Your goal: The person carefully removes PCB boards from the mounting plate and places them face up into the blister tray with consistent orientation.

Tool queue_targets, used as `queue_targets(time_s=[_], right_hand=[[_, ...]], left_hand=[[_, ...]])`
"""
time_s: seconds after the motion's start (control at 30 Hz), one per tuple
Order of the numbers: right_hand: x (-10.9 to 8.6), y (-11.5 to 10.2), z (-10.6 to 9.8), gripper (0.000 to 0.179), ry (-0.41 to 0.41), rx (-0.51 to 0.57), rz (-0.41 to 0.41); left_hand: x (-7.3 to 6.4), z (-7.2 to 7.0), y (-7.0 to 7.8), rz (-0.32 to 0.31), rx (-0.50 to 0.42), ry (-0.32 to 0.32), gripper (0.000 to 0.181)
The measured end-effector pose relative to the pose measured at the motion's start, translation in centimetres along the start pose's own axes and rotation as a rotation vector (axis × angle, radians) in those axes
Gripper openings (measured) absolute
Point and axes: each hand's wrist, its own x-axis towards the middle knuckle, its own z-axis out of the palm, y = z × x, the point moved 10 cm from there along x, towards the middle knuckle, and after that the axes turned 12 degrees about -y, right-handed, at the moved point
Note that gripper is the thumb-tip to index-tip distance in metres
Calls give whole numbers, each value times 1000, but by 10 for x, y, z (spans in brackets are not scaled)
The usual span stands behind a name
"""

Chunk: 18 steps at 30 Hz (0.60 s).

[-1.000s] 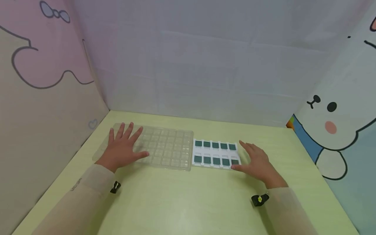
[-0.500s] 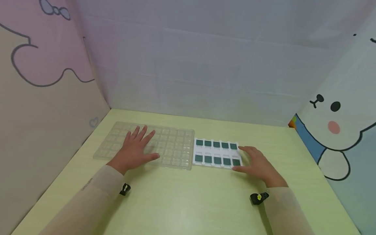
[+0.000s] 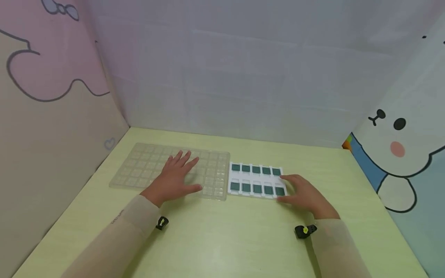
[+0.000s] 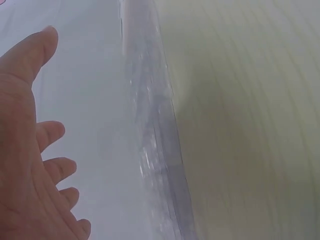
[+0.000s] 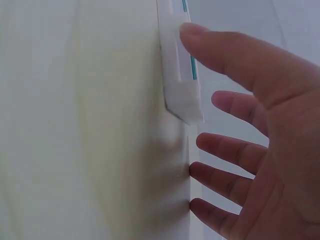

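A clear plastic tray point(image 3: 133, 164) of small square compartments lies on the left of the table. My left hand point(image 3: 174, 179), fingers spread, is over its right half and holds nothing; in the left wrist view the tray's ridged edge point(image 4: 150, 120) runs past the fingers. Against the tray's right edge sits a white holder point(image 3: 255, 178) with two rows of dark green square pieces point(image 3: 257, 189). At its right end is my right hand point(image 3: 302, 197), thumb by the near corner, fingers beside the end. In the right wrist view the thumb overlaps the white holder point(image 5: 177, 95); contact is unclear.
The pale yellow tabletop point(image 3: 222, 235) spreads in front of both trays. A white cloth wall point(image 3: 236, 85) stands behind, with cartoon-printed panels point(image 3: 52, 135) at both sides. Each wrist carries a small black camera mount point(image 3: 162, 222).
My left hand has moved right across the clear tray, from its left part to its right half. My right hand has stayed at the white holder's right end, its fingers slightly closer.
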Motion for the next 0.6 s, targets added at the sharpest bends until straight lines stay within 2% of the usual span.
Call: queue_targets(time_s=[0.17,0.37,0.6], right_hand=[[-1,0,-2,80,-7,26,7],[1,3,0,78,-36,47,50],[3,5,0,72,-32,51,53]], left_hand=[[8,7,7,1,-7,-26,95],[12,11,16,35,-15,-31,93],[19,18,25,64,-22,-59,92]])
